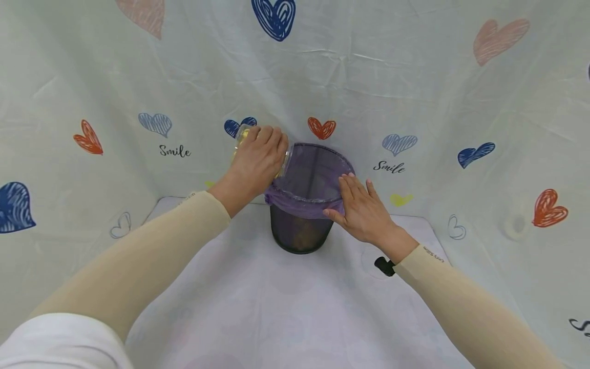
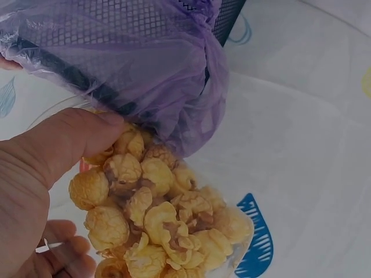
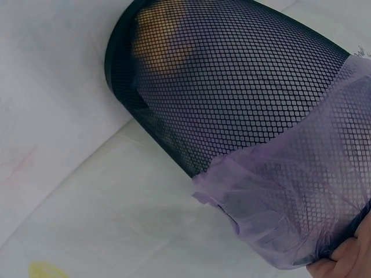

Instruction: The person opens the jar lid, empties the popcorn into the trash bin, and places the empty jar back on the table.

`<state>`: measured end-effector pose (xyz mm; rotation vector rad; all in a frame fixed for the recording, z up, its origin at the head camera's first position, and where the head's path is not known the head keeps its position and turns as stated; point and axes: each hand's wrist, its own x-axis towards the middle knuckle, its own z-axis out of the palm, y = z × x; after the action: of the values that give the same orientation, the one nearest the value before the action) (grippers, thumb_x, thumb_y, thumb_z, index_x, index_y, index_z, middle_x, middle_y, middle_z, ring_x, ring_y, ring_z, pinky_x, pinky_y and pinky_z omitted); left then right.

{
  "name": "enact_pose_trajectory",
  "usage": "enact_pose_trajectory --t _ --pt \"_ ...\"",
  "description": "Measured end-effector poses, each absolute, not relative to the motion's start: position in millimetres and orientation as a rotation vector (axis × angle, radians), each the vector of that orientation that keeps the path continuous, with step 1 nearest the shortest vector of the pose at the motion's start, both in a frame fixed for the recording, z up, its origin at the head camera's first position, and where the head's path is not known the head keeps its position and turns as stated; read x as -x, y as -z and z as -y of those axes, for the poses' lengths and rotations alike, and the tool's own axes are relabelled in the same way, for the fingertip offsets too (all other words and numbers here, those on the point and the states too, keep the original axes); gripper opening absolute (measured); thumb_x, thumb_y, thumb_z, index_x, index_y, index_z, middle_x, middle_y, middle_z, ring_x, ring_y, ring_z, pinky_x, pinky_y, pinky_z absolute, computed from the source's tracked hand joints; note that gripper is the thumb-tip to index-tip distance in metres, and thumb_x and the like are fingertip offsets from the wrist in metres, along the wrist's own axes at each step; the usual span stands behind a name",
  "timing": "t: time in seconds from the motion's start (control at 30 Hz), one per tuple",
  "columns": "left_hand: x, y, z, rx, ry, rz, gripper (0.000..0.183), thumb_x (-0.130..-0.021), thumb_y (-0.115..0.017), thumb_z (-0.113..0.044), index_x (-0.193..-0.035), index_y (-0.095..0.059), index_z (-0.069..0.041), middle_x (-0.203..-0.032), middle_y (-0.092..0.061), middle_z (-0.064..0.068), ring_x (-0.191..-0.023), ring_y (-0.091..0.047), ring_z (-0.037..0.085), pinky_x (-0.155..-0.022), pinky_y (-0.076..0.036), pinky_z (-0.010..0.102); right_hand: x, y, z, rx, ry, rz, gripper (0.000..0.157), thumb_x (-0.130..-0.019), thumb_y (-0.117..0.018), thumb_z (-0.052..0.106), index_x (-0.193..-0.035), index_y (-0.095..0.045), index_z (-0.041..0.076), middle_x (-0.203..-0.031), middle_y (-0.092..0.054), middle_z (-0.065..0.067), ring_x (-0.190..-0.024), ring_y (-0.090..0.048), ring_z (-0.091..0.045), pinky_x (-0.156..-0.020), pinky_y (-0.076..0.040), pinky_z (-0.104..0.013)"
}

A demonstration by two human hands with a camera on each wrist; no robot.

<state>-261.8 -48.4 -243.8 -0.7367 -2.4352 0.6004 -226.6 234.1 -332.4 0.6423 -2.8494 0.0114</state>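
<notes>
While I look on from far away, I see the left hand (image 1: 260, 156) holding a clear tub (image 1: 241, 134) of popcorn (image 2: 156, 214). Its fingers are bent around the tub and grip it well, with the thumb on the near side. The tub is on a slant at the left side of a black mesh bin (image 1: 301, 230), right by the rim. Yellow and brown puffs of popcorn fill much of the tub that I can see.

A thin purple bag (image 1: 299, 206) lines the bin and folds down over its rim. Through the mesh, low in the bin, I can see a yellow-brown patch (image 3: 162, 40) — too blurry for me to name.

The right hand (image 1: 366, 218) is at the right side of the rim, touching the bag. Its fingers are mostly straight, let go and loose, with nothing gripped.

The bin stands on a pale table (image 1: 276, 307). Behind it is a white cloth (image 1: 415, 102) with red, blue and yellow hearts. I can read "Smile" (image 1: 174, 151) to the left of the bin, and another "Smile" (image 1: 389, 167) to the right. Tan sleeves (image 1: 138, 266) cover both arms. Small letters (image 1: 433, 254) run along the right cuff — too tiny for me to read for sure.
</notes>
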Motion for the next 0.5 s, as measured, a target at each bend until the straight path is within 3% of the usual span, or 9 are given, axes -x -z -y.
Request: enact_pose_trajectory --t 0.5 --pt "261.9 244.8 47.7 0.767 -0.665 2.456 0.066 -0.101 -0.064 -0.021 -0.157 -0.038 0.002 -0.153 -0.047 0.022 -0.139 -0.042 0.039 -0.122 -0.036 0.051 226.0 333.5 -234.4 -0.639 -0.019 2.843 0.098 -0.104 -0.05 0.065 -0.164 -0.023 -0.008 -0.172 -0.024 -0.025 -0.162 -0.017 -0.04 -0.128 -0.011 -0.067"
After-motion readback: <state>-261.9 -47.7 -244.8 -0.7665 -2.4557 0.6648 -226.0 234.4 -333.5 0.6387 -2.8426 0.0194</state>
